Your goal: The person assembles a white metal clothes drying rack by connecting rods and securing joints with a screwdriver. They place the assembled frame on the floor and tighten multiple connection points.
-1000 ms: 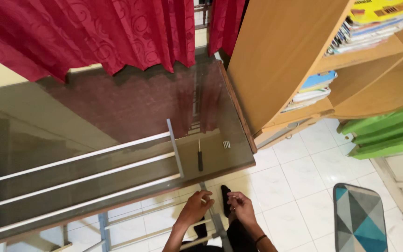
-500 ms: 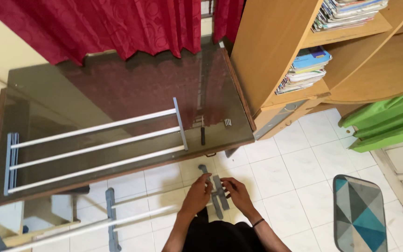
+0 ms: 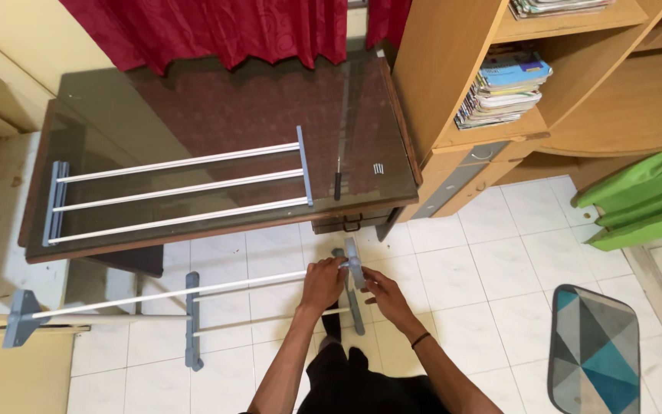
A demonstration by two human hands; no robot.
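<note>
**A:** Rack frame [image 3: 193, 295] sits low over the floor tiles; left hand [image 3: 322, 282] pinches a rail end, right hand [image 3: 381, 287] grips the grey end bracket [image 3: 355, 264]. Tips?

**B:** I'd keep rail and bracket square, push straight.

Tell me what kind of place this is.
Most likely a room in a home, perhaps a study: a glass-topped desk under red curtains, a wooden bookshelf stacked with magazines, a white tiled floor, and a patterned mat.
</note>
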